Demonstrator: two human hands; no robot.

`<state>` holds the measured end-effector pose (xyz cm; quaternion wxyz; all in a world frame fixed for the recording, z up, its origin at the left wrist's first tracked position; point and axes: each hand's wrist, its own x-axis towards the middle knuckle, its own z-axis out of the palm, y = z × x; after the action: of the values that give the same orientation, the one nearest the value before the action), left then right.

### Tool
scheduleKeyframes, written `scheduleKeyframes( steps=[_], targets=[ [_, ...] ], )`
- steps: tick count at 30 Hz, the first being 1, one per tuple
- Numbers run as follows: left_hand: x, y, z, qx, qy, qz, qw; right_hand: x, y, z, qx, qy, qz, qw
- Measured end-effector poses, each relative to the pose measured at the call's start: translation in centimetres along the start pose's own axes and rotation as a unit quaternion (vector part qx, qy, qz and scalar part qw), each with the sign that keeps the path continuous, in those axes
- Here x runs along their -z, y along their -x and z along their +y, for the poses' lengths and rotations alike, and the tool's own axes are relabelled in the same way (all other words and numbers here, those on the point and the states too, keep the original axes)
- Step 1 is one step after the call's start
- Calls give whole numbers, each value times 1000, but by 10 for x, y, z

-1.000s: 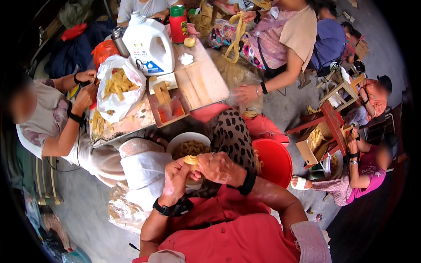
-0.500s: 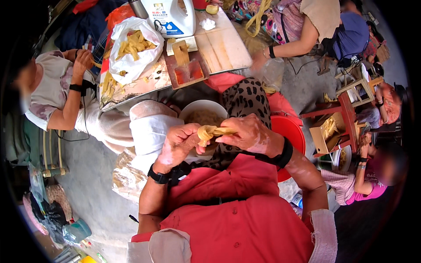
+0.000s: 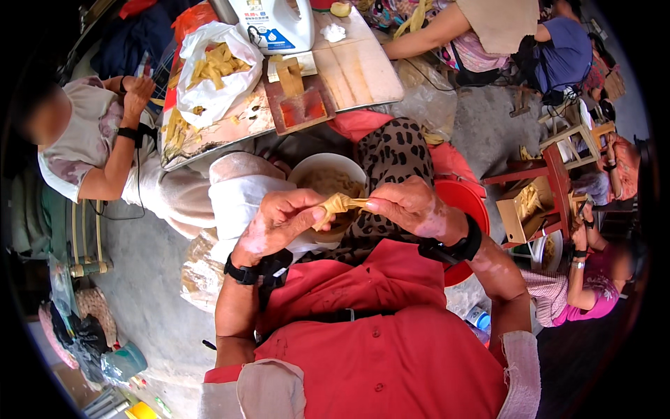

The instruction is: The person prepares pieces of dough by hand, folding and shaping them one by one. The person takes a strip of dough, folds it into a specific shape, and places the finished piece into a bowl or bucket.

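A pale yellow, pliable strip twisted into a knot (image 3: 338, 205) is stretched between my two hands, above my lap. My left hand (image 3: 283, 218) pinches the knot's thick, wrapped end between thumb and fingers. At its thin right end, my right hand (image 3: 412, 207) grips the strip with thumb and forefinger. Just beyond and below the knot is a white bowl (image 3: 307, 165), whose pale contents are partly hidden by my hands. A white cloth (image 3: 241, 202) lies over my left thigh.
Ahead, a low table (image 3: 366, 77) bears a white plastic bag (image 3: 241, 94) of yellow strips, a white jug (image 3: 286, 31) and a wooden block device (image 3: 296, 105). A red bucket (image 3: 478, 209) stands right of my leg. Co-workers sit at left and right; a cardboard box (image 3: 523, 209) holds strips.
My hands have drawn slightly apart, and the loose twist has become a tighter knot with a thin right end. The co-worker's arm at the upper right has moved up.
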<state>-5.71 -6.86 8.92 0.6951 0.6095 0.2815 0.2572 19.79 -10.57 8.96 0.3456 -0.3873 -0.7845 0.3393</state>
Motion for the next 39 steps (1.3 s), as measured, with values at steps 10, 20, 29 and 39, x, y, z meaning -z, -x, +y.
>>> scheduleKeyframes(
  steps=[10,20,29,39],
  targets=[
    [-21,-26,6,-123,-296,-41,946,-15,5,16,20,-36,17,999],
    [1,3,13,-91,-257,-148,951,-15,22,4,52,-24,-70,996],
    [52,-33,22,-2,-220,153,963,-1,-71,45,102,86,36,990],
    [103,-103,-8,41,-138,211,967,5,-136,103,-15,21,53,998]
  ],
)
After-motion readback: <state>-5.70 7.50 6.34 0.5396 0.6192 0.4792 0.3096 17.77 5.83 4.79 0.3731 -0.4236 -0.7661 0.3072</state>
